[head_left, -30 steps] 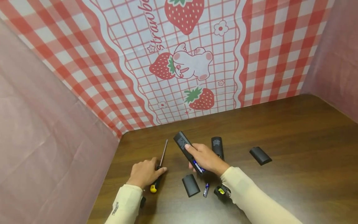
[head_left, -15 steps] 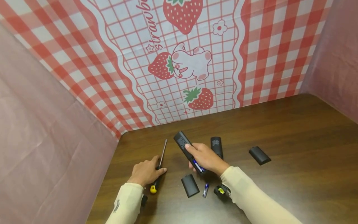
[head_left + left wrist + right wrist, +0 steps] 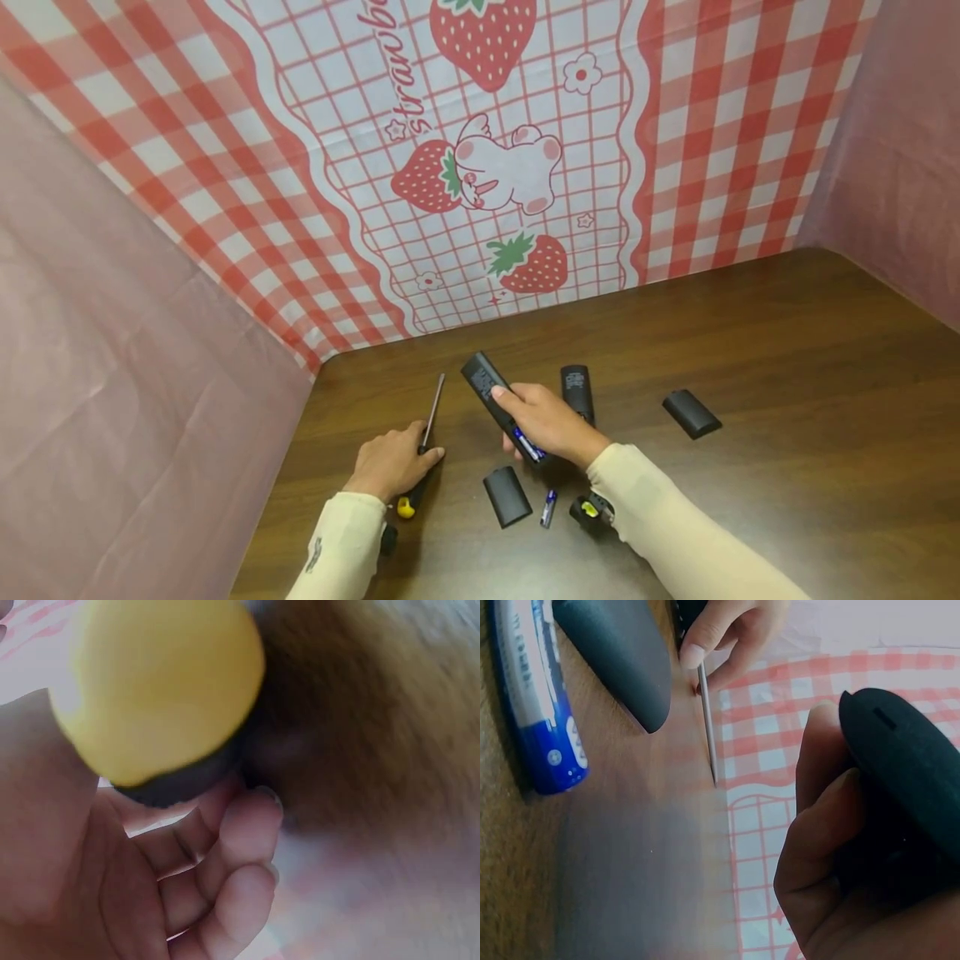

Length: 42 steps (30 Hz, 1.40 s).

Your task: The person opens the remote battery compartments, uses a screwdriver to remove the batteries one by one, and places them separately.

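Note:
My left hand (image 3: 390, 462) grips the black-and-yellow handle of a screwdriver (image 3: 432, 410), whose metal shaft points away across the table. In the left wrist view the yellow handle end (image 3: 161, 690) is close up, with curled fingers beneath it. My right hand (image 3: 547, 421) holds a black remote control (image 3: 480, 375) back side up, thumb on top. Blue batteries (image 3: 528, 444) show in its uncovered compartment. Below it on the table lie a black battery cover (image 3: 507, 497) and a loose blue-and-silver battery (image 3: 549, 508).
A second black remote (image 3: 576, 387) lies behind my right hand, its near end hidden. Farther right is another black battery cover (image 3: 691, 413). A strawberry-print checked cloth (image 3: 450, 275) hangs behind the brown wooden table (image 3: 810, 400), with pink cloth (image 3: 135, 333) along the left.
The head view has shifted slightly, so everything sits a little farther left in it. Both hands keep their holds on the screwdriver and the remote control.

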### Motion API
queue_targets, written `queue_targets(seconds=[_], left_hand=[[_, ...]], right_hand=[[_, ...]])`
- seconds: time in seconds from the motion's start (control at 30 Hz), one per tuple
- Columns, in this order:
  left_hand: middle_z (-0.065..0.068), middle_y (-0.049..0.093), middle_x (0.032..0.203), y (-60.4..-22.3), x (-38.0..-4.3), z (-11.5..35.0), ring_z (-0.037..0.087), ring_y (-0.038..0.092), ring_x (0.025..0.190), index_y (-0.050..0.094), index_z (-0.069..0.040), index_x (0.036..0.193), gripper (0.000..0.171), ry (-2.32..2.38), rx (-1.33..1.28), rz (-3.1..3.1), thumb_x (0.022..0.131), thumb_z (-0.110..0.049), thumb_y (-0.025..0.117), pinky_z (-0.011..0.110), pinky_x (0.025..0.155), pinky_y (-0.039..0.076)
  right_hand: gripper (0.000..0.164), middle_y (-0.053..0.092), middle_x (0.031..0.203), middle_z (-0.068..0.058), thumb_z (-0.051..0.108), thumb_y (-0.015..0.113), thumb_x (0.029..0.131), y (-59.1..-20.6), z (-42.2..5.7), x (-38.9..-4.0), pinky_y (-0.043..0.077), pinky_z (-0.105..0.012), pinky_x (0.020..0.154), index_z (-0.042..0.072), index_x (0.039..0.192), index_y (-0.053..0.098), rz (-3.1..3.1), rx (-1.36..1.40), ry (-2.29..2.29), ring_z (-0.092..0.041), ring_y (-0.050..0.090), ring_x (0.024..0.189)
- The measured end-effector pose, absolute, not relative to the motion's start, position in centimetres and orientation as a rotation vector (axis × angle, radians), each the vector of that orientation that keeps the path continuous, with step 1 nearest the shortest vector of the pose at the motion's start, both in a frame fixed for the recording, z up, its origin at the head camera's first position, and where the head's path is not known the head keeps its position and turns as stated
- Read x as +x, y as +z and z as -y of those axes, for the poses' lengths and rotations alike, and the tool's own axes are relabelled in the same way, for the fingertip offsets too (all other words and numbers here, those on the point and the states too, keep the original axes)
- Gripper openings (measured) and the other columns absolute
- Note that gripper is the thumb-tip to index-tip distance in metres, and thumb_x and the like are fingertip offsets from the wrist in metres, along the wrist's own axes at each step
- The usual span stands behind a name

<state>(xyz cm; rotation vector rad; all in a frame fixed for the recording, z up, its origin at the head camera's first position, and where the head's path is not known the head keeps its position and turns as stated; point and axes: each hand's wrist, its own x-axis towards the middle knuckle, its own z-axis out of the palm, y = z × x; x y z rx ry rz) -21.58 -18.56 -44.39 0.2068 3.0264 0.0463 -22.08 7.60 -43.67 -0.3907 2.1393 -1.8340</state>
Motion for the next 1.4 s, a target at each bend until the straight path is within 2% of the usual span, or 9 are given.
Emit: queue_targets(seconds=[0.23,0.47,0.6,0.87,1.1,1.27,1.4], left_hand=[[0.012,0.071,0.100,-44.32,-21.56,18.30,0.031,0.066,0.083,0.061,-0.012,0.132,0.055,0.029,0.242,-3.041,0.093,-0.051,0.065,0.052,0.068,0.051],[0.012,0.071,0.104,-44.44,-21.41,18.27,0.034,0.068,0.089,0.062,-0.012,0.131,0.051,0.054,0.245,-3.055,0.094,-0.047,0.067,0.053,0.071,0.052],[0.011,0.072,0.101,-44.30,-21.22,18.22,0.033,0.068,0.087,0.065,-0.014,0.128,0.046,0.058,0.254,-3.076,0.094,-0.044,0.068,0.051,0.068,0.051],[0.005,0.071,0.092,-44.37,-21.20,18.26,0.023,0.063,0.072,0.071,-0.014,0.115,0.033,0.081,0.279,-3.110,0.093,-0.039,0.070,0.044,0.060,0.048],[0.008,0.073,0.095,-44.62,-21.21,18.56,0.020,0.060,0.066,0.074,-0.014,0.109,0.031,0.103,0.290,-3.141,0.093,-0.040,0.069,0.042,0.056,0.047],[0.002,0.071,0.084,-44.57,-21.07,18.88,0.017,0.057,0.062,0.075,-0.018,0.096,0.022,0.183,0.311,-3.171,0.092,-0.039,0.070,0.041,0.055,0.046],[-0.003,0.067,0.077,-44.56,-21.06,19.05,0.014,0.056,0.061,0.075,-0.019,0.092,0.020,0.320,0.308,-3.177,0.091,-0.038,0.071,0.039,0.055,0.045]], right_hand=[[0.048,0.067,0.070,-0.013,0.049,0.046,0.104,-43.57,-7.54,-22.03,0.053,-0.036,0.049,0.002,0.109,0.058,-2.130,-0.402,-1.841,-0.022,0.063,0.051],[0.048,0.068,0.071,-0.014,0.048,0.046,0.105,-43.67,-7.62,-22.07,0.054,-0.036,0.050,0.002,0.113,0.057,-2.114,-0.401,-1.838,-0.022,0.064,0.052],[0.047,0.068,0.071,-0.014,0.047,0.047,0.105,-43.63,-7.64,-22.07,0.054,-0.036,0.049,0.002,0.110,0.057,-2.119,-0.403,-1.840,-0.022,0.064,0.052],[0.045,0.067,0.069,-0.013,0.045,0.048,0.105,-43.51,-7.58,-22.05,0.053,-0.035,0.048,0.001,0.104,0.057,-2.151,-0.395,-1.851,-0.023,0.064,0.051],[0.045,0.067,0.069,-0.013,0.046,0.048,0.104,-43.58,-7.57,-22.07,0.053,-0.035,0.049,0.001,0.104,0.058,-2.159,-0.401,-1.846,-0.023,0.064,0.051],[0.046,0.067,0.069,-0.013,0.046,0.048,0.104,-43.69,-7.64,-22.16,0.053,-0.035,0.049,0.001,0.105,0.058,-2.158,-0.399,-1.842,-0.022,0.063,0.051],[0.045,0.067,0.069,-0.013,0.045,0.048,0.105,-43.69,-7.71,-22.23,0.053,-0.035,0.049,0.001,0.104,0.057,-2.159,-0.393,-1.843,-0.022,0.063,0.052]])
